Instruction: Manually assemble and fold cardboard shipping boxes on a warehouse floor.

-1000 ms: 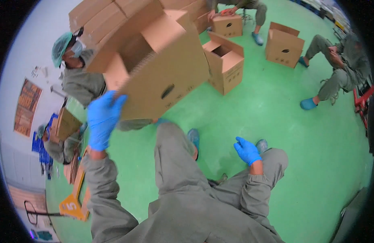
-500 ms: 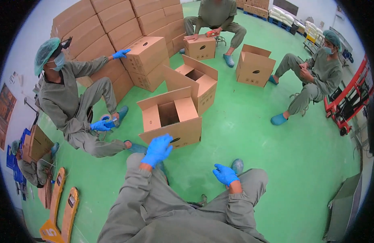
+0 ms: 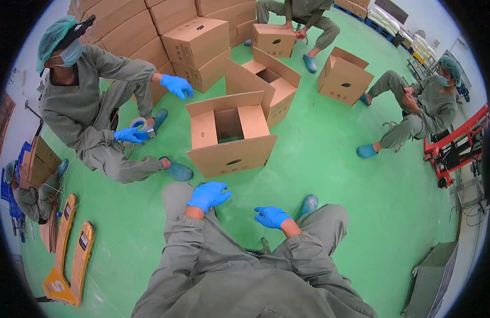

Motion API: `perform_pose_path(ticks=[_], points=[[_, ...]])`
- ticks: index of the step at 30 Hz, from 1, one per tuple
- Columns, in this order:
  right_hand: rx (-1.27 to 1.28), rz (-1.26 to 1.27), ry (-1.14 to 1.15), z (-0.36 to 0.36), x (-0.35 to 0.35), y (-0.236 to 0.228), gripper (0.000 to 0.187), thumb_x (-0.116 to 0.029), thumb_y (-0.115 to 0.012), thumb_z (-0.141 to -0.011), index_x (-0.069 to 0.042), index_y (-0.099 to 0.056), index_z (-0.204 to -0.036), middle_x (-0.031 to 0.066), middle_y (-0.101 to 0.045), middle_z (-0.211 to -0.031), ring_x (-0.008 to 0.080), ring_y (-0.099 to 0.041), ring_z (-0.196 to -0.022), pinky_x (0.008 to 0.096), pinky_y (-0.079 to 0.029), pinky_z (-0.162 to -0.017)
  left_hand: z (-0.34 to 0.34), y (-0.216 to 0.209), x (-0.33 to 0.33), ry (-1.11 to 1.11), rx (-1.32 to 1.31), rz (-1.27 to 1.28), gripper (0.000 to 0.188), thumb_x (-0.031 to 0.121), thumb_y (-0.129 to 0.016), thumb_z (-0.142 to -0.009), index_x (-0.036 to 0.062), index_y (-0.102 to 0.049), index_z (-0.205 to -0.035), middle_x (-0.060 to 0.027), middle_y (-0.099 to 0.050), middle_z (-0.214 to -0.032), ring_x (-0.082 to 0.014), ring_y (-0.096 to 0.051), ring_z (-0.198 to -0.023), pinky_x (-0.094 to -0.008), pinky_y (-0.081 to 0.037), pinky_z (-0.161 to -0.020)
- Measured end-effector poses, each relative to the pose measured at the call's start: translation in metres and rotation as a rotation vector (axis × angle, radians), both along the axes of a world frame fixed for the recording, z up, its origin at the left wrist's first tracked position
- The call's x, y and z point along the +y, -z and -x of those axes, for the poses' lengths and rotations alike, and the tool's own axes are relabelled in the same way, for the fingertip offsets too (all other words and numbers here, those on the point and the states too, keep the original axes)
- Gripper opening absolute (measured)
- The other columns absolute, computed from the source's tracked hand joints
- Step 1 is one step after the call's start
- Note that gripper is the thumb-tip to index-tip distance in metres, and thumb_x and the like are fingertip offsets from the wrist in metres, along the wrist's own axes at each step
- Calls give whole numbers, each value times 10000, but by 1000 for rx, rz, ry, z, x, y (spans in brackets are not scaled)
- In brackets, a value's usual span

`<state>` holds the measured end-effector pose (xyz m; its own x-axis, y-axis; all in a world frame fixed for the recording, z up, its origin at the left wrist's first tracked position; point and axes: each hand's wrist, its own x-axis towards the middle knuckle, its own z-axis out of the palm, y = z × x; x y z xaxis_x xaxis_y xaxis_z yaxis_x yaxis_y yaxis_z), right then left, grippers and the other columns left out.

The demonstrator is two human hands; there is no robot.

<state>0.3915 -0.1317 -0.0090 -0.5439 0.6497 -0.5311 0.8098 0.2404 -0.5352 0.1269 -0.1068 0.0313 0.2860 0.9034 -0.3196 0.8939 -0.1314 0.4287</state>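
My left hand (image 3: 209, 196), in a blue glove, hovers over my left knee with its fingers stretched out and nothing in it. Between my knees, my gloved right hand (image 3: 271, 217) points leftward, empty too, fingers loosely extended. Just beyond them stands a cardboard box (image 3: 232, 156) with its top flaps raised; its inside is partly visible and dark. Neither hand touches it. A second flapped-up carton (image 3: 282, 108) stands right behind that one. At left, a seated co-worker's gloved hand grips a tape dispenser (image 3: 144, 131), while that person's other gloved hand (image 3: 176, 86) reaches toward the boxes.
Stacked closed cartons (image 3: 197, 40) rise at the back left. Another open box (image 3: 344, 77) stands at right, near a seated person (image 3: 430, 106). A further co-worker handles a closed box (image 3: 273, 41). Yellow pallet-jack forks (image 3: 75, 259) lie lower left; a red lifter (image 3: 460, 143) stands right.
My left hand has drawn back from the near box, and my right hand has moved inward. The left co-worker's hand has left the stacked carton. My view has shifted.
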Motion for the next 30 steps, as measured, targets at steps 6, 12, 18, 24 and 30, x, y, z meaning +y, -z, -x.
perform_pose_path(ticks=[6,12,18,24,30], points=[[11,-2,36,-7,4,8,468,-341,-476,-834,-71,-482,-1216,162,-604,-1051,322,-580,-953,388,-446,-853,-11,-7,2,42,77,134,462,463,-496,-795,86,-586,-1047,-165,-591,-1041,-328,-558,-962,-420,-446,-828],[55,-16,66,-9,4,11,468,-337,-469,-840,-54,-482,-1213,173,-601,-1052,324,-577,-960,391,-444,-857,-5,11,2,66,45,62,465,458,-492,-796,73,-587,-1040,-172,-592,-1032,-336,-559,-953,-425,-449,-819],[57,-31,76,-11,6,6,467,-338,-468,-843,-52,-481,-1211,170,-602,-1051,328,-576,-956,397,-446,-849,-4,8,3,50,52,60,460,451,-490,-800,68,-586,-1036,-172,-596,-1014,-339,-562,-941,-427,-453,-807],[77,-66,76,-14,7,8,470,-344,-470,-840,-51,-486,-1206,171,-601,-1048,327,-578,-949,397,-450,-839,-10,10,6,81,102,132,493,469,-463,-822,83,-560,-1112,-152,-593,-1058,-316,-557,-986,-410,-430,-859],[105,-66,94,-16,7,14,475,-355,-478,-831,-50,-491,-1195,173,-604,-1028,333,-577,-939,408,-451,-827,-12,8,7,73,79,121,480,457,-480,-808,73,-566,-1083,-171,-587,-1052,-333,-555,-971,-423,-443,-831]])
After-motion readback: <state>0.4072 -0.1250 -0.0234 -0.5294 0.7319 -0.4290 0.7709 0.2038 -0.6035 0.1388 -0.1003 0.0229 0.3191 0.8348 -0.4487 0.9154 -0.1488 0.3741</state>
